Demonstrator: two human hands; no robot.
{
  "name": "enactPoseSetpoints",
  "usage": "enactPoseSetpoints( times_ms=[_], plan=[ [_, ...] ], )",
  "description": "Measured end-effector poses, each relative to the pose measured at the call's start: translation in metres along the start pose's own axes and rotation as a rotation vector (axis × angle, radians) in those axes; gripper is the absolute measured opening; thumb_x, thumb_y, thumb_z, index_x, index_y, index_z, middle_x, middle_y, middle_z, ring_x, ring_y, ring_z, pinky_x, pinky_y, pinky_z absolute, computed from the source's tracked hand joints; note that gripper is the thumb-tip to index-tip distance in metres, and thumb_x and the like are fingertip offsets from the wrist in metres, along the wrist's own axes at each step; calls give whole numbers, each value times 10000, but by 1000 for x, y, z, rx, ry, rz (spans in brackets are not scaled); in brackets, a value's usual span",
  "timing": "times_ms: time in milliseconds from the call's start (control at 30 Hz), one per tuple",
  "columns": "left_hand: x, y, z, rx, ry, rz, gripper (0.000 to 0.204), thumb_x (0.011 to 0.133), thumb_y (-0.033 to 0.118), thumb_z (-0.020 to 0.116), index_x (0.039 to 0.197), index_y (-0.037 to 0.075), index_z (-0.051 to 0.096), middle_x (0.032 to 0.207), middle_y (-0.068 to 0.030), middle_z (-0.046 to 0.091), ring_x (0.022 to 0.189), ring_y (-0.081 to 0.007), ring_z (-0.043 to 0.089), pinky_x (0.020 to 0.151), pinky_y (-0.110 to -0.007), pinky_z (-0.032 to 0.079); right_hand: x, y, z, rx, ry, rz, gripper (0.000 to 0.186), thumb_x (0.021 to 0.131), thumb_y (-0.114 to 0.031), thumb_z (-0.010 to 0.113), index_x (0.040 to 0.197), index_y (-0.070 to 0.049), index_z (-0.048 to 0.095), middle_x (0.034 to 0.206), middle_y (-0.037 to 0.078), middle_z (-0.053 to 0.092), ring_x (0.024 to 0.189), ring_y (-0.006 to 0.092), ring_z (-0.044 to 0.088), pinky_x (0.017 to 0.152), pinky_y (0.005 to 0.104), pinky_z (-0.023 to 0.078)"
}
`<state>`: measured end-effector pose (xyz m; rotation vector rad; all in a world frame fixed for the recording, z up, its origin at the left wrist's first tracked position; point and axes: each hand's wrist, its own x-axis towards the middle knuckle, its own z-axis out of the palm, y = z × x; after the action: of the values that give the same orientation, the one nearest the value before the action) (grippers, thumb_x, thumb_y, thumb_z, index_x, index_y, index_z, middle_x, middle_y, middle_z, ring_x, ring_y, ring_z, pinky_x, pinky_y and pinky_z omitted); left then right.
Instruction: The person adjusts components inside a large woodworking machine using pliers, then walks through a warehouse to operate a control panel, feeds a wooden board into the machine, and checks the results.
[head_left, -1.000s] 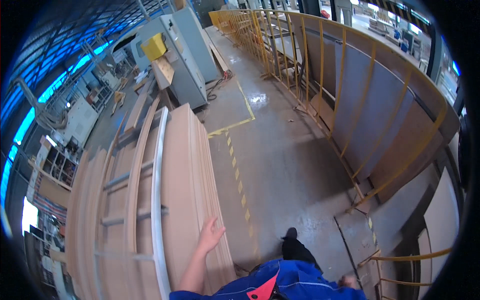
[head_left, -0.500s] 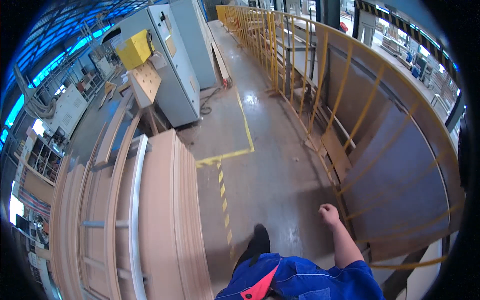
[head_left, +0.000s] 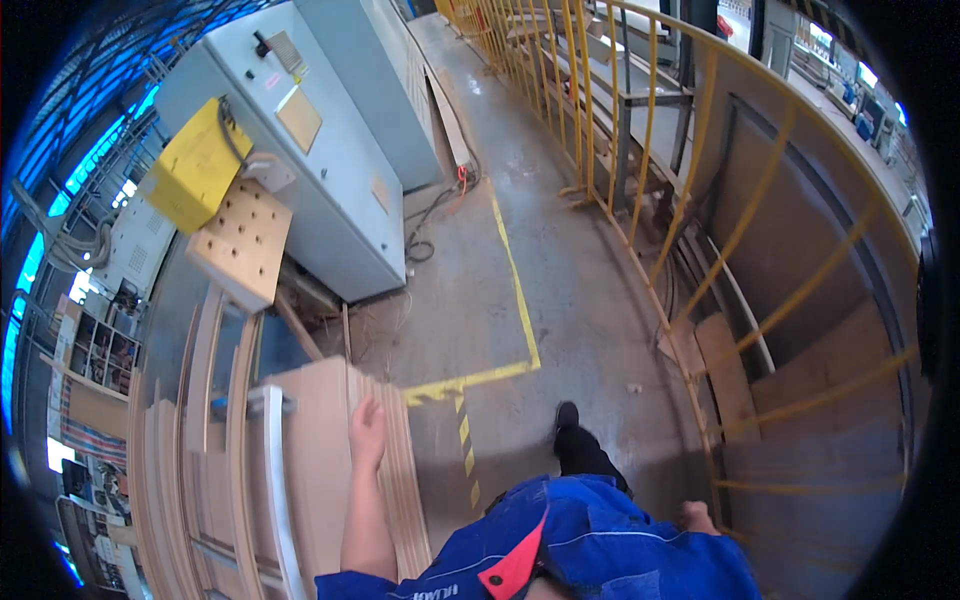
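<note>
My left hand [head_left: 368, 432] is raised in front of a stack of tan boards [head_left: 322, 440], its fingers loosely extended. It holds nothing, and I cannot tell whether it touches the boards. Low on the right, my right hand [head_left: 697, 517] hangs near the yellow railing [head_left: 702, 420]. Only a small part of that hand shows beside my blue jacket, and its fingers are hard to make out. A pale metal bar [head_left: 277, 490] stands against the stack, to the left of my left hand.
One dark shoe [head_left: 567, 415] is on the grey floor [head_left: 480, 330], beside yellow marking lines [head_left: 520, 300]. Ahead on the left stand a grey cabinet [head_left: 330, 170], a yellow box [head_left: 190, 170] and a perforated block [head_left: 240, 240]. Black cable [head_left: 420, 247] lies at the cabinet's foot.
I have moved forward along the walkway, so the cabinet and yellow box appear nearer. My left hand has come into view; my right hand has dropped lower, partly behind my jacket.
</note>
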<state>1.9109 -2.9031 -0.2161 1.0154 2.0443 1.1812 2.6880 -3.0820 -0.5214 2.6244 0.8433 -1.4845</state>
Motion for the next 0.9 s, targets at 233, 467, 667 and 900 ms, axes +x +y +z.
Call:
enactPoseSetpoints(
  times_ms=[233, 467, 667, 900],
  plan=[
    [-14, -132, 31, 408, -345, -566, 530, 883, 334, 671, 1282, -5, 586, 1181, -201, 662, 1098, -281, 638, 933, -389, 502, 51, -385, -15, 558, -285, -21, 216, 836, -105, 559, 641, -12, 544, 540, 109, 522, 430, 282, 509, 430, 400, 428],
    [81, -126, 141, 573, -692, -792, 538, 887, 345, 676, 1286, -3, 580, 1181, -218, 660, 1121, -313, 634, 945, -410, 502, 97, -782, -108, 595, -7, -590, 197, 877, -126, 617, 1005, 19, 654, 770, 64, 647, 621, 135, 596, 550, 281, 475],
    [385, -46, 189, 403, -502, -572, 532, 899, 354, 674, 1280, -4, 579, 1172, -200, 663, 1107, -312, 635, 950, -410, 497, 101, -913, -107, 510, -76, -386, 196, 893, -77, 603, 1075, -5, 610, 810, 68, 631, 611, 136, 583, 515, 253, 454],
    [778, 218, 221, 103, -98, -70, 461, 978, 204, 618, 1359, -34, 514, 1326, -175, 598, 1220, -232, 575, 1053, -360, 439, 205, -909, -84, 703, -146, 117, 64, 917, -92, 532, 920, -34, 560, 697, 59, 541, 476, 163, 492, 385, 289, 347]
  ],
)
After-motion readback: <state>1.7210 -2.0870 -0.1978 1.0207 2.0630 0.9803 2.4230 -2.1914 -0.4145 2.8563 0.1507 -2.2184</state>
